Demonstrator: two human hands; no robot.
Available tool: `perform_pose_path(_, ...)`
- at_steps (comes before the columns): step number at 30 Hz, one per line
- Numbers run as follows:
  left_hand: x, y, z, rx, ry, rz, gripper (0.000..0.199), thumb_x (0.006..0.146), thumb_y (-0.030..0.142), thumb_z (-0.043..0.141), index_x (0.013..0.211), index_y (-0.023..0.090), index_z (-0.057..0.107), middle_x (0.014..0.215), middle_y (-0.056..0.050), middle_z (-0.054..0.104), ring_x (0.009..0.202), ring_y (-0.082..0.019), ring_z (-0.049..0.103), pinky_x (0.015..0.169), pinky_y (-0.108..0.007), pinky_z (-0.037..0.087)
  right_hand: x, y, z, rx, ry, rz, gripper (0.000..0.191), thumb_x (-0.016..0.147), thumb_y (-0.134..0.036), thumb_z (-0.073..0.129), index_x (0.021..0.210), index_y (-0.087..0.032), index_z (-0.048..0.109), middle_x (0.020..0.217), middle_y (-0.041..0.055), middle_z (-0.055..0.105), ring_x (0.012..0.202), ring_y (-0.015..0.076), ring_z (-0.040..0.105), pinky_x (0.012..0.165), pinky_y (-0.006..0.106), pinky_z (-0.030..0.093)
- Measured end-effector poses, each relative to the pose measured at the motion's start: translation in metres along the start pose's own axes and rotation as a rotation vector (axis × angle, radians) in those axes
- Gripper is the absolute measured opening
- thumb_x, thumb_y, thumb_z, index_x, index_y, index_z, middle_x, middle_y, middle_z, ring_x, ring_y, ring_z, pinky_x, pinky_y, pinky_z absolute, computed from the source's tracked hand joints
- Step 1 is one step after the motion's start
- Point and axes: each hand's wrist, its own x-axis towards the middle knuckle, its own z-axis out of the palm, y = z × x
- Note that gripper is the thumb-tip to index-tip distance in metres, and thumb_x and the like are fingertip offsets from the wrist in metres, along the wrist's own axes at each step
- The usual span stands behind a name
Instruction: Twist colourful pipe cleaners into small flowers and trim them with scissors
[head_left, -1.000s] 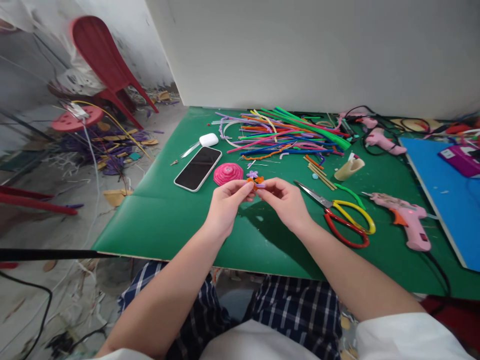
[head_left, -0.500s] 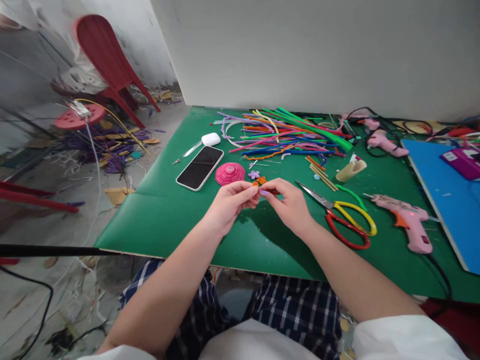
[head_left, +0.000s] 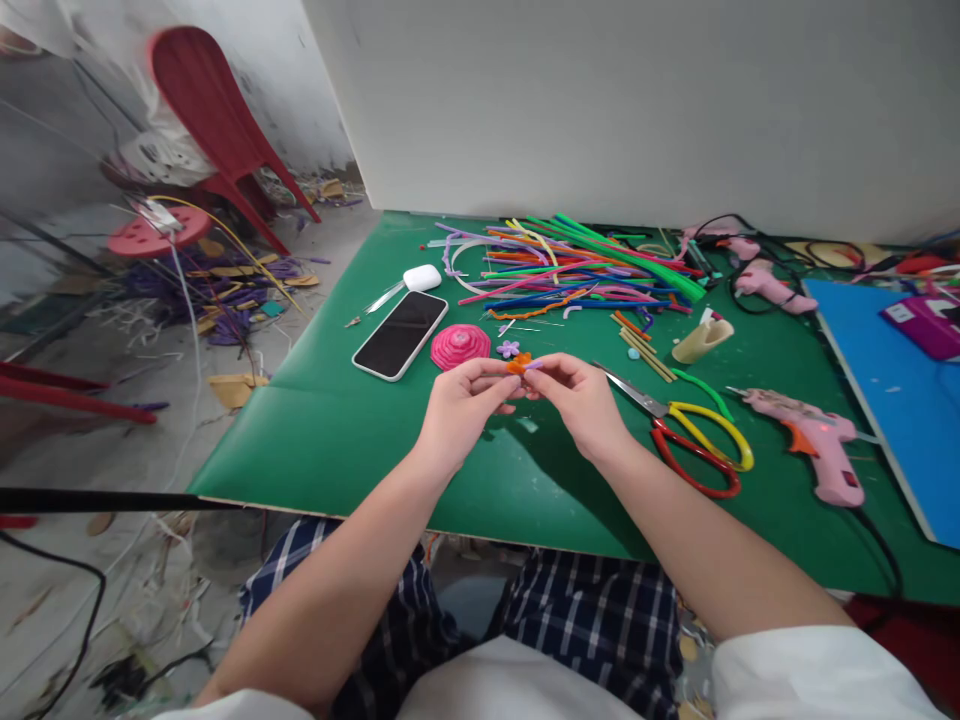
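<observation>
Left hand point(head_left: 459, 405): thumb and fingertips pinched together, apparently on an orange fuzzy flower-like piece point(head_left: 517, 365); partly hidden, so whether one piece or two cannot be told. Right hand point(head_left: 583, 400): thumb and forefinger closed on a slim light-purple fuzzy strip point(head_left: 533, 366), right beside the orange.

Risks (my judgement): parts tiny, fingertips crowded; a loose pinch could drop the strip. Small light-purple fuzzy flower point(head_left: 508, 349) lies just beyond the left fingertips, easily nudged. Scissors with red and yellow handles point(head_left: 658, 408) point their blades at the right hand, just beside it; a rightward swing could catch them. Pink plastic glue gun point(head_left: 802, 415), well right of that hand, shows a red light; if hot, over-reaching risks a burn.

Edges: smooth green tabletop point(head_left: 315, 440) ends beneath both forearms. Best room: left and nearer from the left hand. Ribbed pink dome point(head_left: 460, 346) crowds that hand's far side.
</observation>
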Motion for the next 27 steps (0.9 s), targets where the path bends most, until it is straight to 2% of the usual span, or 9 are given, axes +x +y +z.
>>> perform_pose_path(3, 0.0009, -0.0006, -0.0005, 0.033, -0.016, 0.005, 0.025, 0.064, 0.031, 0.072, 0.081, 0.014, 0.065, 0.071, -0.003, 0.069, 0.072, -0.017, 0.066, 0.059, -0.024, 0.051, 0.0009, 0.0009, -0.0006, 0.013, 0.006, 0.017, 0.019, 0.066, -0.035, 0.07, 0.074, -0.019, 0.064, 0.073, -0.0004, 0.064, 0.065, 0.0116, 0.058, 0.065, 0.027, 0.049)
perform_pose_path(9, 0.0038, -0.0032, -0.0028, 0.185, 0.018, 0.114, 0.019, 0.065, 0.031, 0.071, 0.076, 0.016, 0.068, 0.067, 0.0, 0.066, 0.06, -0.011, 0.059, 0.054, -0.02, 0.047, 0.0012, 0.0007, -0.0047, -0.068, -0.052, -0.016, 0.018, 0.067, -0.034, 0.069, 0.076, -0.02, 0.062, 0.077, 0.0001, 0.063, 0.072, 0.0134, 0.058, 0.067, 0.028, 0.049)
perform_pose_path(16, 0.0027, -0.0009, -0.0039, 0.315, -0.003, 0.15, 0.021, 0.072, 0.035, 0.065, 0.079, 0.016, 0.069, 0.066, -0.001, 0.066, 0.064, -0.013, 0.06, 0.058, -0.021, 0.047, -0.0006, -0.0054, -0.0052, -0.192, -0.046, -0.061, 0.017, 0.07, -0.034, 0.066, 0.078, -0.02, 0.062, 0.079, 0.0009, 0.064, 0.072, 0.0134, 0.059, 0.067, 0.028, 0.048)
perform_pose_path(18, 0.0025, -0.0004, -0.004, 0.336, 0.0, 0.165, 0.021, 0.073, 0.036, 0.064, 0.078, 0.016, 0.068, 0.067, -0.001, 0.066, 0.063, -0.013, 0.06, 0.059, -0.022, 0.047, -0.001, -0.0061, -0.0043, -0.159, -0.054, -0.027, 0.018, 0.069, -0.034, 0.068, 0.077, -0.02, 0.062, 0.077, 0.0006, 0.064, 0.071, 0.0133, 0.059, 0.068, 0.029, 0.049)
perform_pose_path(23, 0.0027, -0.0017, -0.004, 0.291, 0.002, 0.156, 0.021, 0.071, 0.034, 0.065, 0.081, 0.015, 0.064, 0.07, -0.002, 0.066, 0.066, -0.014, 0.063, 0.059, -0.022, 0.05, -0.003, -0.0057, -0.0004, 0.096, -0.097, 0.2, 0.023, 0.064, -0.036, 0.071, 0.077, -0.019, 0.062, 0.075, 0.0003, 0.064, 0.074, 0.0142, 0.061, 0.072, 0.032, 0.051)
perform_pose_path(27, 0.0031, -0.0017, -0.0045, 0.241, -0.027, 0.099, 0.024, 0.07, 0.036, 0.067, 0.081, 0.015, 0.063, 0.071, -0.003, 0.066, 0.069, -0.015, 0.064, 0.059, -0.024, 0.052, -0.004, -0.0037, 0.0017, 0.122, -0.051, 0.204, 0.024, 0.062, -0.036, 0.071, 0.076, -0.019, 0.062, 0.073, -0.0002, 0.064, 0.072, 0.0137, 0.061, 0.072, 0.032, 0.051)
